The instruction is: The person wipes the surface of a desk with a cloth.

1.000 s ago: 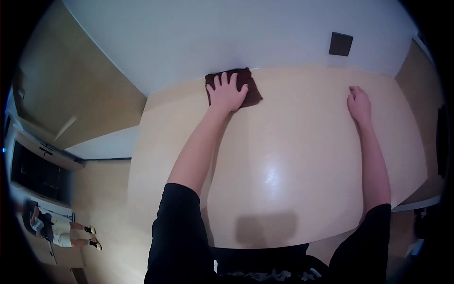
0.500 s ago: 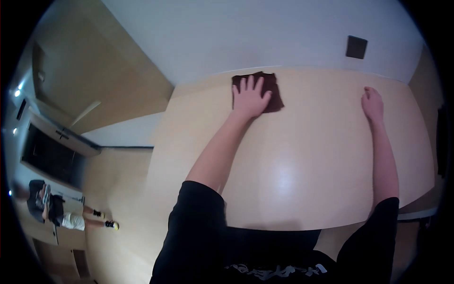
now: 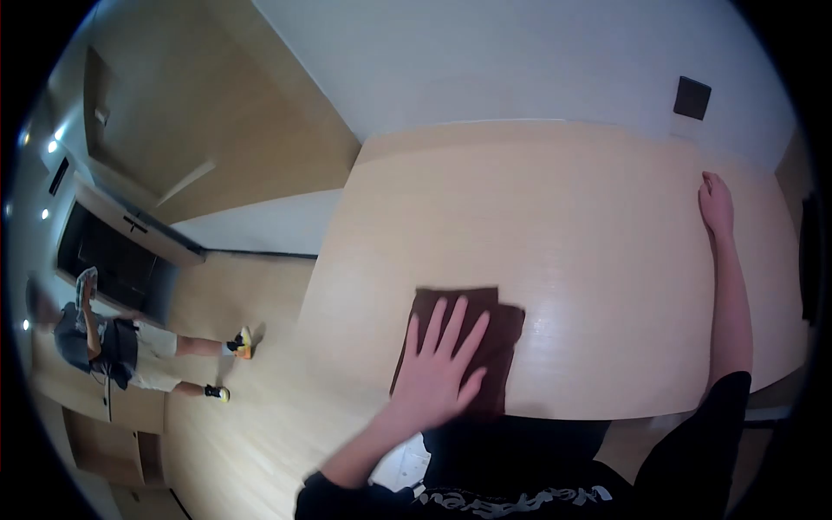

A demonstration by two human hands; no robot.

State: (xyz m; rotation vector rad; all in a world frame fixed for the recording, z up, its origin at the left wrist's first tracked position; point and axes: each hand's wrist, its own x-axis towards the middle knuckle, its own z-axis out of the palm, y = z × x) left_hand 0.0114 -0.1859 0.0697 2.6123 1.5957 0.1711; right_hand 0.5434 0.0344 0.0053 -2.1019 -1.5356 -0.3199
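Note:
A dark brown cloth (image 3: 499, 347) lies flat at the front left edge of the light wooden table (image 3: 520, 208). Spread over the cloth, my left hand (image 3: 438, 368) presses down with its fingers apart, and the cloth shows on both sides of it. My right hand (image 3: 716, 204) rests near the table's back right, its fingers curled together; whether anything is inside them is hidden.
Behind the table rises a pale wall with a dark square plate (image 3: 692, 98). At the left, beyond the table's side, a person (image 3: 113, 347) stands on the wooden floor near a dark doorway (image 3: 117, 260).
My left hand and the cloth have come from the table's back edge to its front edge. The view has shifted left. At the left, the person's legs have moved farther apart.

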